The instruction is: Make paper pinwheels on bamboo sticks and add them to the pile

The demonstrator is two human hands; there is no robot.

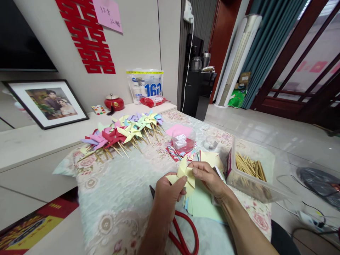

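A pale yellow paper pinwheel (182,170) is held up between my two hands over the table. My left hand (170,189) pinches it, thumb near its centre. The fingers of my right hand (205,175) grip its right-hand blade. Below my left wrist lie scissors (195,226) with red handles, partly covered by my arm. Under my right hand is a stack of coloured paper sheets (204,205), light green on top. Finished pinwheels (130,132) on sticks lie in a colourful row at the back left.
A clear plastic bin (255,191) with many wooden sticks (249,165) stands to the right. Behind my hands are a clear container (188,140), paper scraps (175,153) and a small clear dish (210,142). A cabinet (34,145) with a framed photo (50,102) borders the flowered tablecloth (111,187).
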